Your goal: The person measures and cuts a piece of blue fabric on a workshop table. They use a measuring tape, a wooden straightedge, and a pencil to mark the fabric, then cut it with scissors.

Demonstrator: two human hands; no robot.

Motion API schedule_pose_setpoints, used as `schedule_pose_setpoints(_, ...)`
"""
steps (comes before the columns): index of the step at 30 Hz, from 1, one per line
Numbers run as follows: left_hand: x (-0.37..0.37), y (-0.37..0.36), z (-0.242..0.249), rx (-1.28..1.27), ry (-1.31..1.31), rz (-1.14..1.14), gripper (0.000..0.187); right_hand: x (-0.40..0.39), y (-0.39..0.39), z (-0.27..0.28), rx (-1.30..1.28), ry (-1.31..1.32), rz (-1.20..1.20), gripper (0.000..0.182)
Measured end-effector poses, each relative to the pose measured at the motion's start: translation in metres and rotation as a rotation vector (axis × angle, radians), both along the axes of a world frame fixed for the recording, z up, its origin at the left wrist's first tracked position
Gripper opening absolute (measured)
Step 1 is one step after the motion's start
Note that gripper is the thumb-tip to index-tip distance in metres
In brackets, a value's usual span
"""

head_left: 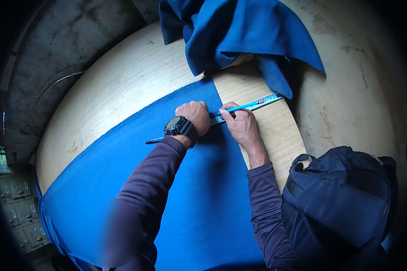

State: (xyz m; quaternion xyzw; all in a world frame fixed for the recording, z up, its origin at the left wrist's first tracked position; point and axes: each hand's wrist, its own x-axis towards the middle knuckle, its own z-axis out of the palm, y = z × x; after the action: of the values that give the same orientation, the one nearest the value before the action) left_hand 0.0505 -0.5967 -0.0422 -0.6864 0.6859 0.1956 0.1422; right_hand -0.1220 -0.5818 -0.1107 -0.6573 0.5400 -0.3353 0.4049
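Note:
A blue cloth (pixel 203 194) with a frayed upper edge lies spread flat over the wooden table. Across its right edge runs a ruler (pixel 267 100) with printed marks, continuing onto the bare wood. My left hand (pixel 194 116), wearing a black watch (pixel 180 126) at the wrist, presses down on the ruler with curled fingers; their tips are hidden. A dark narrow strip (pixel 154 141) shows left of the wrist. My right hand (pixel 242 126) pinches a slim light-blue pencil (pixel 239 108), its point near the cloth's right edge, just beside the ruler.
A crumpled piece of blue cloth (pixel 257 31) lies at the table's far side. The wooden tabletop (pixel 135 86) has a rounded edge. A dark backpack (pixel 341 198) sits at the right. Metal drawers (pixel 22 210) stand at lower left, and a thin cable (pixel 54 83) curves beyond the table.

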Motion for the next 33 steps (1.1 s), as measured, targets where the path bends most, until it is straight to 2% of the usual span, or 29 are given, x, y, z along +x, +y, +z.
schedule_pose_setpoints(2, 0.002, -0.001, -0.008, -0.054, 0.013, 0.020, 0.023, 0.002, -0.002, -0.001, -0.047, 0.011, -0.007, 0.027)
schedule_pose_setpoints(5, 0.004, 0.004, -0.025, -0.150, -0.002, -0.001, 0.023, 0.006, -0.003, -0.022, -0.111, -0.266, -0.074, 0.025)
schedule_pose_setpoints(6, 0.004, 0.008, -0.032, -0.221, -0.001, -0.016, 0.024, 0.006, 0.002, -0.014, -0.017, -0.427, -0.095, 0.024)
schedule_pose_setpoints(7, 0.005, 0.015, -0.035, -0.289, -0.001, -0.033, 0.024, 0.004, 0.013, -0.005, 0.026, -0.457, -0.127, 0.025)
schedule_pose_setpoints(8, 0.006, 0.026, -0.030, -0.347, 0.073, -0.049, 0.027, 0.002, 0.030, 0.009, 0.046, -0.525, -0.178, 0.027)
schedule_pose_setpoints(9, 0.004, 0.036, -0.025, -0.280, 0.183, -0.001, 0.028, -0.001, 0.051, 0.027, 0.066, -0.591, -0.226, 0.028)
schedule_pose_setpoints(11, -0.008, 0.061, -0.017, -0.134, 0.410, 0.077, 0.031, -0.007, 0.097, 0.046, -0.051, -0.567, -0.285, 0.030)
schedule_pose_setpoints(15, -0.039, 0.150, -0.021, -0.050, 0.682, 0.239, 0.034, -0.005, 0.209, 0.072, -0.045, -0.565, -0.307, 0.029)
schedule_pose_setpoints(17, -0.033, 0.208, -0.026, 0.005, 0.818, 0.313, 0.033, -0.003, 0.266, 0.080, -0.042, -0.493, -0.189, 0.029)
schedule_pose_setpoints(19, -0.015, 0.281, -0.058, -0.086, 0.867, 0.387, 0.033, 0.000, 0.326, 0.091, 0.037, -0.516, -0.082, 0.027)
schedule_pose_setpoints(21, 0.022, 0.354, -0.041, -0.029, 0.828, 0.347, 0.036, -0.006, 0.384, 0.098, 0.163, -0.554, 0.101, 0.026)
schedule_pose_setpoints(22, 0.039, 0.384, -0.029, -0.147, 0.799, 0.201, 0.038, -0.012, 0.413, 0.098, 0.256, -0.463, 0.159, 0.025)
schedule_pose_setpoints(23, 0.061, 0.428, -0.019, -0.262, 0.765, 0.055, 0.039, -0.013, 0.442, 0.101, 0.233, -0.447, 0.193, 0.019)
schedule_pose_setpoints(25, 0.101, 0.495, -0.015, -0.112, 0.786, 0.429, 0.041, -0.023, 0.495, 0.096, 0.249, -0.358, 0.280, 0.015)
schedule_pose_setpoints(26, 0.127, 0.525, -0.012, -0.080, 0.710, 0.499, 0.042, -0.029, 0.517, 0.102, 0.190, -0.177, 0.293, 0.016)
schedule_pose_setpoints(27, 0.150, 0.548, -0.011, -0.061, 0.639, 0.569, 0.043, -0.035, 0.532, 0.105, 0.203, -0.120, 0.279, 0.016)
schedule_pose_setpoints(29, 0.193, 0.590, -0.016, -0.227, 0.499, 0.587, 0.044, -0.049, 0.562, 0.104, 0.230, -0.007, 0.253, 0.016)
schedule_pose_setpoints(30, 0.201, 0.599, 0.000, -0.314, 0.358, 0.505, 0.042, -0.060, 0.574, 0.095, 0.116, -0.069, 0.227, 0.017)
schedule_pose_setpoints(31, 0.208, 0.608, 0.017, -0.403, 0.216, 0.424, 0.041, -0.073, 0.586, 0.090, -0.120, 0.068, 0.245, 0.009)
schedule_pose_setpoints(33, 0.241, 0.627, -0.004, -0.512, -0.053, 0.304, 0.027, -0.094, 0.609, 0.108, 0.078, 0.039, -0.023, 0.008)
